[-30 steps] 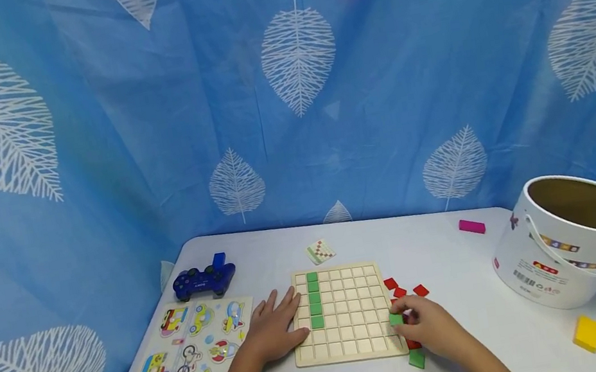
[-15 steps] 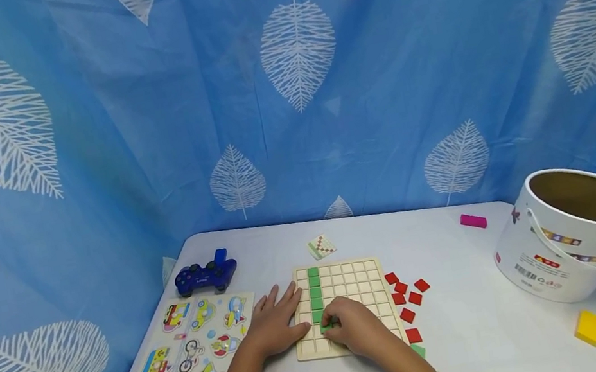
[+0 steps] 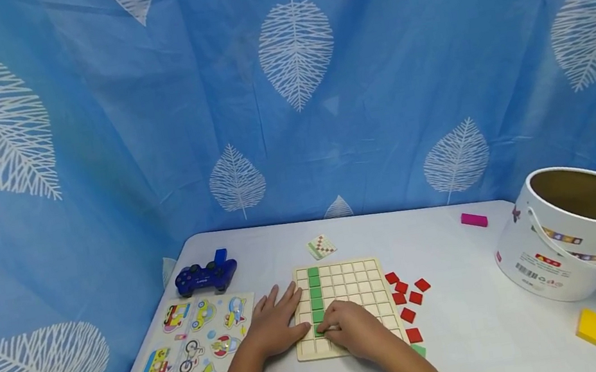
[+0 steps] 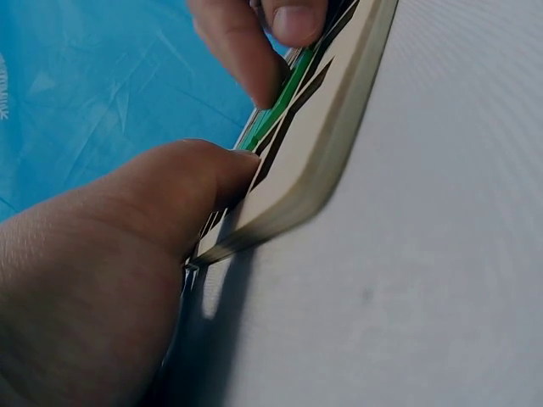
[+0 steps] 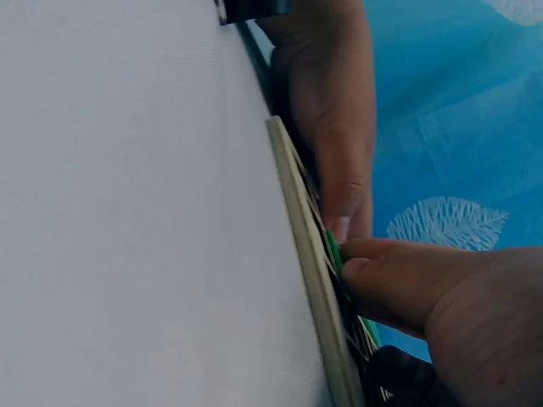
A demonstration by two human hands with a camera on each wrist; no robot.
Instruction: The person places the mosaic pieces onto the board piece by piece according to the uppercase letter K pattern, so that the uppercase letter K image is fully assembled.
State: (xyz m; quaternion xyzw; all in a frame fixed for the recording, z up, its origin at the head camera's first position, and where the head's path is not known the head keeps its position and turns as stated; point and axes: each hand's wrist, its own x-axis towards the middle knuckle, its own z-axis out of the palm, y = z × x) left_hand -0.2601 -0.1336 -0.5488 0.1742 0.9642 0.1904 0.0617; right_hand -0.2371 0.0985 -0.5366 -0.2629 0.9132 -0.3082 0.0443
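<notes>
A wooden grid board (image 3: 351, 281) lies on the white table, with green square tiles (image 3: 316, 294) down its second column. My left hand (image 3: 276, 326) rests spread at the board's left edge, thumb on the frame. Thumb and fingers of my right hand (image 3: 353, 331) pinch a green tile (image 3: 318, 331) at the lower end of that column, right at its cell. Seen from the left wrist, the green tile (image 4: 284, 97) lies close against the board under the right fingertips. The right hand covers several cells to its right.
Loose red tiles (image 3: 408, 314) and a partly hidden green tile (image 3: 419, 349) lie right of the board. A pattern card (image 3: 321, 246) is behind it. Left are a picture puzzle (image 3: 186, 366) and a blue game controller (image 3: 206, 278). A white bucket (image 3: 556, 262), magenta block (image 3: 474, 220) and yellow block (image 3: 590, 327) stand right.
My right hand has carried a green tile from the board's right edge leftward to the lower end of the green column, where the tile now sits lower and straighter. The left hand stays put.
</notes>
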